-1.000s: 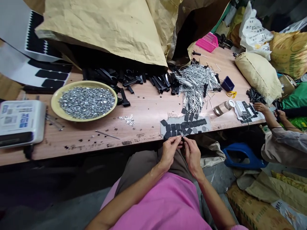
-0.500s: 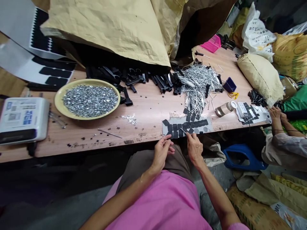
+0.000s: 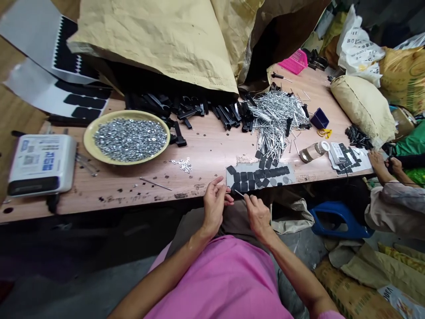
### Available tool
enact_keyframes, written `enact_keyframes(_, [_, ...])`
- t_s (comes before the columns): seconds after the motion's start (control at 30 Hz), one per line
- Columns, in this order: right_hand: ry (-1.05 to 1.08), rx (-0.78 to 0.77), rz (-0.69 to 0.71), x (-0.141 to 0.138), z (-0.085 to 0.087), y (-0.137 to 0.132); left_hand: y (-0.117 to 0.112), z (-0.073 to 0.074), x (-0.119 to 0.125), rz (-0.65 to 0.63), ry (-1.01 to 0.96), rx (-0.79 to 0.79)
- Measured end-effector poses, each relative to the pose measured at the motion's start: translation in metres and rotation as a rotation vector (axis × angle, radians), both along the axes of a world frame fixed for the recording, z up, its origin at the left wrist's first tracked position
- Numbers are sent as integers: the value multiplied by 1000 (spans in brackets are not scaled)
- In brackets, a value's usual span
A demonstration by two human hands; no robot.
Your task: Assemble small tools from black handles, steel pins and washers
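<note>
Right hand (image 3: pixel 257 212): pinched on pin (image 3: pixel 238 193); held over lap, just below table edge
Left hand (image 3: pixel 214 201): fingertips drawn together at pin's far end; grip or mere touch not discernible
Pin: thin, metal; slanted between both hands, just in front of pad sheet (image 3: pixel 260 175)
Table (image 3: pixel 206 150): worn wood; near edge scuffed; black specks scattered
Centre: pad sheet at near edge; pin pile (image 3: pixel 277 117) behind, touching it
Left: dish (image 3: pixel 88 141) heaped with washers (image 3: pixel 129 138); white box (image 3: pixel 43 164) at far end
Back: black parts (image 3: pixel 199 110) spilling from under paper sack (image 3: pixel 159 40)
Right: bottle (image 3: pixel 312 152) lying down; blue cup (image 3: pixel 319 118); pink basket (image 3: pixel 294 61); another person's hand (image 3: pixel 376 159) at corner
Room: bags (image 3: pixel 363 106) piled at right; cluttered floor below
</note>
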State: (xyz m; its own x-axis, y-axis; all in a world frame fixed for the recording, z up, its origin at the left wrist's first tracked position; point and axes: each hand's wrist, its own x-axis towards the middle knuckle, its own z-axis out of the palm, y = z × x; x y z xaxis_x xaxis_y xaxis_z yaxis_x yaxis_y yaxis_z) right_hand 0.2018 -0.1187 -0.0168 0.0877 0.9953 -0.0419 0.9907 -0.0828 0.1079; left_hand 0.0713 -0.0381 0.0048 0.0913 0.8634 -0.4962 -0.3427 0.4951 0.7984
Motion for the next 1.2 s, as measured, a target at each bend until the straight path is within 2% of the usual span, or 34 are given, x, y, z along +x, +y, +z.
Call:
enact_keyframes(0.1, [4,-8,27,-7,-2,-5,3,1,0,9,3,22])
enact_keyframes(0.2, [38,-33,0,1,4,1,4,0,-2,16,15,31])
enact_keyframes(0.27, [47,-36,-99,11,12,9,5,0,-3,20,23,31])
enact_keyframes(0.33, [15,-36,-256,17,18,15,4,1,-4,23,27,30])
enact_keyframes(0.4, [-22,-52,-314,13,22,16,3,1,-3,24,25,28])
enact_keyframes(0.53, [53,-60,-26,-2,25,12,3,2,-1,19,25,34])
enact_keyframes(0.57, [60,-37,-49,-3,26,13,3,2,-1,21,28,41])
enact_keyframes(0.67, [-5,4,-322,-2,25,19,5,2,-2,36,37,53])
enact_keyframes(0.7, [-13,-12,-325,-3,23,19,6,2,-2,41,38,51])
enact_keyframes(0.8, [92,-30,-45,-15,13,13,8,3,-3,50,38,50])
enact_keyframes(0.83, [127,3,-21,-19,10,9,8,2,-3,52,38,58])
enact_keyframes(0.97, [249,135,-112,-21,5,1,10,1,-5,42,44,68])
enact_keyframes(1.2, [325,140,-232,-3,2,6,12,-3,-4,48,48,64])
